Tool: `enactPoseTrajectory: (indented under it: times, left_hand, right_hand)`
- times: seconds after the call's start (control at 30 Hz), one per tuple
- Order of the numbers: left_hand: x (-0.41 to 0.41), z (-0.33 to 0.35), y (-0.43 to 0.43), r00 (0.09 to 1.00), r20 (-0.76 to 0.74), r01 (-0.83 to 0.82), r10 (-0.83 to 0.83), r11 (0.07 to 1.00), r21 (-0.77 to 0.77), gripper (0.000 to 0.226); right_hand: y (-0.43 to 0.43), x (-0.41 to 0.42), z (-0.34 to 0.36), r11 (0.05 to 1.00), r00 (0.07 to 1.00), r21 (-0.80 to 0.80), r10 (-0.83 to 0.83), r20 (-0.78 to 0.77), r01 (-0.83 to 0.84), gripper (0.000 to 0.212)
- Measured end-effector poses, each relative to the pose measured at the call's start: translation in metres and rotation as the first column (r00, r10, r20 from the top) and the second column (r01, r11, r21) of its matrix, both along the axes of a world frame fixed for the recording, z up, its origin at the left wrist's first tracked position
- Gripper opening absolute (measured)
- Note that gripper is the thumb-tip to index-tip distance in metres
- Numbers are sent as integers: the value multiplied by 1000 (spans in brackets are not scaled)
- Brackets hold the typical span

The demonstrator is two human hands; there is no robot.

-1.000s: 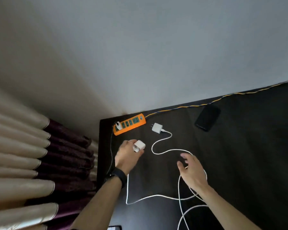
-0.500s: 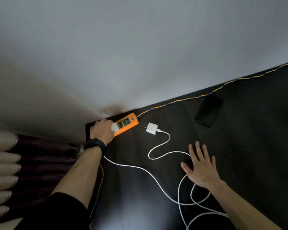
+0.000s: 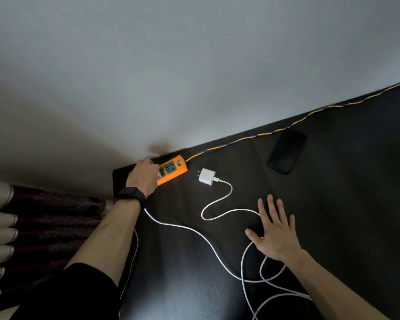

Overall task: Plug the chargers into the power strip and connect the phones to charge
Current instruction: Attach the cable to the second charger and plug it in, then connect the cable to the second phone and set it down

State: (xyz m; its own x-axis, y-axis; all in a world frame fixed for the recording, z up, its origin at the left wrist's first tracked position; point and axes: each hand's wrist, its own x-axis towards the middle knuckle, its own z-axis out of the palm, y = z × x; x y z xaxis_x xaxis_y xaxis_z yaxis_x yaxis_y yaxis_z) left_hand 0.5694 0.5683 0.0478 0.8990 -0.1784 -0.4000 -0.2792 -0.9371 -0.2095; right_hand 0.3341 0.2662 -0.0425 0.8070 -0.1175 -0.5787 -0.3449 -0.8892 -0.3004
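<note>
Hands: left (image 3: 143, 179) around charger (image 3: 159, 174) (right (image 3: 275, 234) flat)

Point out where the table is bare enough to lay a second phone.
Bare: the wide table stretch right of the phone and right hand; also between charger and phone. Crowded: cables loop from the charger to the near edge.

The power strip (image 3: 171, 170) is glossy orange plastic, its cord (image 3: 263, 133) twisted yellow and blue. The loose charger (image 3: 207, 176) and its cable (image 3: 231, 190) are smooth white plastic. The phone (image 3: 286, 154) is glossy black, the table (image 3: 333, 227) dark wood grain, the left curtain (image 3: 56, 215) cloth.
</note>
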Motion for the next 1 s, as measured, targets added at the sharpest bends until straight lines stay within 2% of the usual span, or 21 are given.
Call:
enactPoseTrajectory:
  times: [0.27,0.43,0.57,0.6,0.7,0.83,0.9,1.0]
  left_hand:
    - [8,-21,14,990,34,133,-136,988,76,29]
    - [5,-21,11,994,58,92,-94,995,30,27]
    - [-12,-5,-18,995,47,83,-92,981,176,34]
    - [-18,-4,-30,994,54,81,-91,983,165,36]
    - [-40,0,-82,994,49,97,-93,991,-92,42]
    - [-78,12,-172,993,32,113,-111,878,-464,45]
    - [-95,11,-211,990,-31,98,-135,840,-533,46]
    - [-107,2,-264,980,-129,57,-150,837,-544,50]
  right_hand:
    - [0,4,3,1000,999,-6,4,-41,-4,99]
    - [-2,7,4,1000,999,-6,7,-35,-8,100]
    - [-7,8,13,999,997,25,22,-72,-20,96]
    - [-8,11,18,999,994,49,21,-106,-15,94]
    - [-16,27,42,983,978,172,-21,-209,58,82]
    - [-50,28,68,926,964,272,-230,-136,260,58]
    - [-79,16,68,925,953,230,-293,-76,302,52]
    - [-134,-4,62,935,939,95,-338,-59,343,55]
